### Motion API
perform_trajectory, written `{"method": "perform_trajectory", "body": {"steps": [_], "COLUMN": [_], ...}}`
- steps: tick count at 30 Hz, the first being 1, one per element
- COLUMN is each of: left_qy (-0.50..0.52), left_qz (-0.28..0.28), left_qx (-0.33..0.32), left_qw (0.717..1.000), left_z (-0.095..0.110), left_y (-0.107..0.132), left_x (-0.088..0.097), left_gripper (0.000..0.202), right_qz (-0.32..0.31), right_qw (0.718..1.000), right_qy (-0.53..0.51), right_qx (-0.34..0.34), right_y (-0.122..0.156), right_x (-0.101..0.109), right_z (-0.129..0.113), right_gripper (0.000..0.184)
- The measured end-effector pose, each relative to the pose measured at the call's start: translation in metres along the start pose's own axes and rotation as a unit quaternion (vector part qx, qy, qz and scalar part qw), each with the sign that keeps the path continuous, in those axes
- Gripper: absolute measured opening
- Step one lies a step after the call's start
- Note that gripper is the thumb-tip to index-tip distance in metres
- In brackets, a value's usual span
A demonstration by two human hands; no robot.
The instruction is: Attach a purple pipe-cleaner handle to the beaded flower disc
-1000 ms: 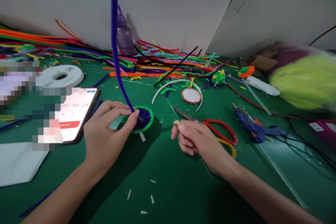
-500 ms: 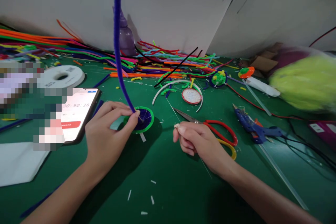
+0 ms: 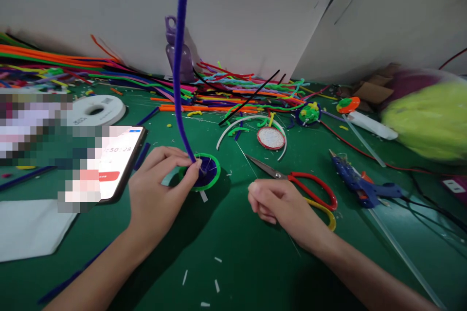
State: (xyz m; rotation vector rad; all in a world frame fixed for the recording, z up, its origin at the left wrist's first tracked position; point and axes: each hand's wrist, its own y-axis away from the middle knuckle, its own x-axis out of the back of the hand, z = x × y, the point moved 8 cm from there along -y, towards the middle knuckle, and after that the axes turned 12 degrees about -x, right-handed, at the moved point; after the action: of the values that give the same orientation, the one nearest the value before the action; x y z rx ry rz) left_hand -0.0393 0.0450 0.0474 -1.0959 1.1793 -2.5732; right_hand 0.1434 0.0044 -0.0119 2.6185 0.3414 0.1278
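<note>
Left hand pinches the stem tightly over the disc, at its two o'clock; joining appears underway. Right hand is curled closed, contents indeterminable. Next move calls for steadiness.

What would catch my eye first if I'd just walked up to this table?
Probably the long, dark blue fuzzy stem rising to the picture's top edge, pinched in the fingers of the left hand at a round dark blue disc with a bright green rim. Next, perhaps, the bulky lime-yellow bundle at the far right, and the metal scissors with red and yellow handles beside the right hand.
</note>
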Motion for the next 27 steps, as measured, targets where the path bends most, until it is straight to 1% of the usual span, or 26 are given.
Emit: {"method": "perform_trajectory", "body": {"steps": [4,6,9,13,15,23,27], "left_qy": [0.003,0.006,0.009,0.006,0.007,0.002,0.002], "left_qz": [-0.002,-0.002,-0.004,0.001,0.003,0.003,0.005], "left_qx": [-0.002,-0.004,-0.007,-0.008,-0.004,0.005,0.004], "left_qw": [1.000,1.000,1.000,1.000,1.000,1.000,1.000], "left_z": [0.000,0.001,0.001,0.002,0.002,0.001,0.002], "left_y": [0.000,0.000,0.000,0.001,0.001,0.001,0.000], "left_x": [0.000,0.000,0.000,0.001,0.002,0.002,0.001], "left_gripper": [0.013,0.012,0.011,0.012,0.012,0.012,0.011], "right_qz": [-0.019,-0.024,-0.025,-0.031,-0.029,-0.008,-0.023], "right_qw": [0.999,0.998,0.998,0.994,0.993,0.998,0.998], "right_qy": [-0.042,-0.061,-0.063,-0.097,-0.106,-0.057,-0.053], "right_qx": [-0.007,-0.017,-0.014,-0.025,-0.032,-0.013,-0.013], "right_y": [-0.003,-0.004,-0.004,-0.007,-0.008,-0.005,-0.002], "right_x": [-0.002,-0.003,-0.003,-0.001,0.000,0.001,-0.001], "right_z": [0.003,0.004,0.005,0.011,0.014,0.005,0.004], "right_gripper": [0.045,0.043,0.040,0.048,0.049,0.032,0.030]}}
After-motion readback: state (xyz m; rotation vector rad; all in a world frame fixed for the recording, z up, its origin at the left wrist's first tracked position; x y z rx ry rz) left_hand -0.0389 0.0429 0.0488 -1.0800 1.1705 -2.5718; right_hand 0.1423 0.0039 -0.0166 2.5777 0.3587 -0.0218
